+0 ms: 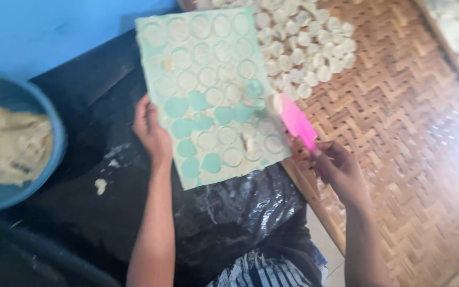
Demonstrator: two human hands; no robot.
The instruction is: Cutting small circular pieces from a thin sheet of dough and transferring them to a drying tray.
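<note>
Woven tray: left hand grips board, right hand pink scraper.

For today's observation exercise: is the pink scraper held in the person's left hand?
No, the right hand grips the pink scraper, while the left hand holds the green board.

Green dough sheet and pink scraper

The pale green board, coated in thin dough scored into rows of circles, tilts over the black surface; several discs are gone, baring green patches near its lower left. The pink flat scraper touches its right edge, dough clinging to the tip.
</note>
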